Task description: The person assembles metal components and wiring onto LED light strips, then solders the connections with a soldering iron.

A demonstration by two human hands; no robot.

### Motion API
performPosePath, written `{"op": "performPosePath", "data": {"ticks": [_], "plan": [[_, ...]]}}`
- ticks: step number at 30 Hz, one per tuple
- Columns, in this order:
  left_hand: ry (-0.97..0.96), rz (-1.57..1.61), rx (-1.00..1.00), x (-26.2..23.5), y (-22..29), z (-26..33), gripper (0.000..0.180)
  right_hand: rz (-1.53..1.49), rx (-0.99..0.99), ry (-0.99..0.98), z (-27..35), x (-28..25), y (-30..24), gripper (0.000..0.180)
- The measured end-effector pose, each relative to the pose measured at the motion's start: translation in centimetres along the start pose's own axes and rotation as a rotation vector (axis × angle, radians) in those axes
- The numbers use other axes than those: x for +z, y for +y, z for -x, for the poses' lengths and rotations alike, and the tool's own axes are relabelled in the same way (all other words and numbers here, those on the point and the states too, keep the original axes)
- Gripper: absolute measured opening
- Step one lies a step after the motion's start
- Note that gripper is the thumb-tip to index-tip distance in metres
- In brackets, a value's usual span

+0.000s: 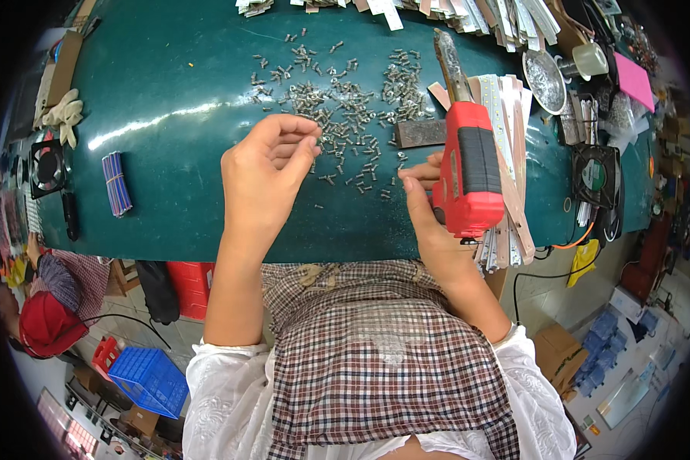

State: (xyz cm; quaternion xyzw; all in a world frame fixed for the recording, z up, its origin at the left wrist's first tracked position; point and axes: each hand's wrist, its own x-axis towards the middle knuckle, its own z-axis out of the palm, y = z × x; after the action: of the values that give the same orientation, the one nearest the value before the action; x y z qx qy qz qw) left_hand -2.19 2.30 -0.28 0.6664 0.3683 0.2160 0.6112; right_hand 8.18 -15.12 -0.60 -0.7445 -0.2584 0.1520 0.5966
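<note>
My left hand (264, 169) is over the left edge of a scattered heap of small metal screw-like parts (349, 103). Its thumb and forefinger tips are pressed together at the heap, and anything between them is too small to name. My right hand (433, 218) is right of the heap, thumb and forefinger tips close together near loose parts. A red power tool (468, 184) with a black grip and a long worn metal bar rises in front of that hand, hiding its knuckles. Whether the hand touches the tool is unclear. Just beyond its fingers lies a dark flat block (420, 133).
Long flat strips (514, 161) are stacked at right, with more along the far edge. A metal bowl (544, 80) and black fan (595, 176) stand farther right. At left are a bundle of blue sticks (116, 184), another fan (47, 167) and a glove (65, 115). Another person (50, 322) sits lower left.
</note>
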Motion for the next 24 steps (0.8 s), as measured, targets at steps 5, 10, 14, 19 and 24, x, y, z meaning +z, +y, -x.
{"op": "performPosePath", "data": {"ticks": [5,10,14,19,24], "plan": [[0.035,-0.473,0.137,-1.0,0.7,0.6,0.012,-0.093,0.013,0.015,0.1,-0.5,-0.7,0.035],[0.084,-0.634,0.243,-2.4,-0.6,1.2,0.01,-0.002,0.09,-0.056,1.0,-1.5,-2.5,0.039],[0.054,-0.723,0.266,-2.2,-1.5,1.5,0.01,-0.019,0.086,-0.029,1.4,-2.0,-3.0,0.039],[0.062,-0.722,0.347,-0.7,-2.1,1.5,0.012,-0.021,0.069,-0.042,1.6,-2.4,-3.3,0.038],[-0.002,-0.726,0.375,1.1,-2.0,0.9,0.013,-0.046,0.042,-0.051,1.8,-2.5,-3.2,0.038]]}}
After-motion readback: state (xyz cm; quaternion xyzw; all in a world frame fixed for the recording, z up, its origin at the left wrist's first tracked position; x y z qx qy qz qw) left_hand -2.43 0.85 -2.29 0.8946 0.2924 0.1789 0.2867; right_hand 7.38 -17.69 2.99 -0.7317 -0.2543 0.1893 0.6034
